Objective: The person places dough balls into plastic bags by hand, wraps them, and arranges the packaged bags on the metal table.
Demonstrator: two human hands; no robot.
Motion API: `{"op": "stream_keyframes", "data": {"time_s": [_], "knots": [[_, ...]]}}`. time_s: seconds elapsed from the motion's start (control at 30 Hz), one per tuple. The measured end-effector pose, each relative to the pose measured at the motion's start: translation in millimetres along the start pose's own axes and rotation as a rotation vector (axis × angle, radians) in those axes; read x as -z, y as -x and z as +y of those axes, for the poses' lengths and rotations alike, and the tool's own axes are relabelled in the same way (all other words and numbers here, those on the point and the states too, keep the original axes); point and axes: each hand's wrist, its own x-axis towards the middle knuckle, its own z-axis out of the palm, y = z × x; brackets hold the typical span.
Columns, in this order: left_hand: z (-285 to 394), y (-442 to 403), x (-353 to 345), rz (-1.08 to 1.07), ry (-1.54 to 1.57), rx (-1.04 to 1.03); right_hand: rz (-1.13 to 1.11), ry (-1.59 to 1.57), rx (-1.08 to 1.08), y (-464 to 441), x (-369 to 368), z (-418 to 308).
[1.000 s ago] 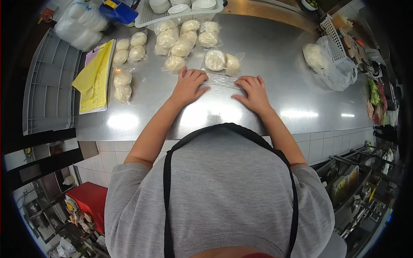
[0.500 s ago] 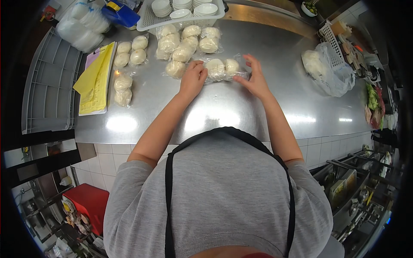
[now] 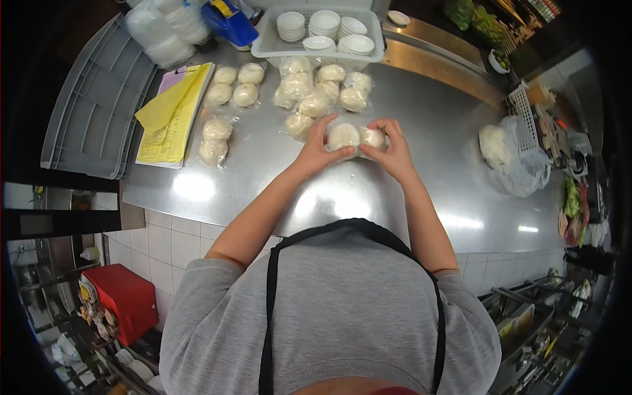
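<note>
Two round white buns in a clear plastic bag [image 3: 344, 137] are held between my hands, low over the steel table. My left hand [image 3: 318, 150] grips the bag's left end, thumb along its near side. At the right end, my right hand [image 3: 391, 150] is closed round the other bun in the same way. Just beyond lies a pile of bagged white buns [image 3: 312, 104], partly hidden by my left fingers. More bagged buns [image 3: 245, 94] lie further left, with another bagged pair [image 3: 214, 141] nearer to me.
A white basket [image 3: 375, 49] with stacked small dishes stands at the back. Yellow papers [image 3: 172, 122] and a grey crate [image 3: 85, 105] are on the left. A plastic bag [image 3: 520, 158] lies at the right of the steel table [image 3: 434, 178].
Both hands have closed on the ends of the bagged pair of buns, which they were only beside or touching before. The whole view has shifted slightly.
</note>
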Motion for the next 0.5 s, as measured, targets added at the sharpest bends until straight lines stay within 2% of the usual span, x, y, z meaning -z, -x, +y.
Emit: {"op": "stream_keyframes", "data": {"time_s": [0.07, 0.13, 0.2, 0.27, 0.3, 0.37, 0.43, 0.5], "knots": [[20, 5, 16, -0.162, 0.056, 0.121, -0.035, -0.007, 0.038, -12, -7, -17], [33, 11, 34, -0.131, 0.129, 0.156, -0.164, -0.049, 0.095, -27, -15, -32], [47, 15, 53, -0.009, 0.262, 0.192, -0.232, -0.026, 0.166, -50, -23, -49], [50, 22, 72, 0.086, 0.264, 0.127, -0.521, -0.182, -0.016, -83, -32, -64], [48, 25, 84, 0.167, 0.270, 0.107, -0.555, -0.152, 0.095, -103, -40, -63], [53, 32, 106, 0.310, 0.293, 0.089, -0.470, -0.018, 0.196, -153, -59, -65], [59, 41, 125, 0.370, 0.345, 0.084, -0.372, -0.154, -0.018, -208, -83, -79], [63, 51, 142, 0.448, 0.406, 0.102, -0.343, -0.098, 0.030, -270, -109, -78]]}}
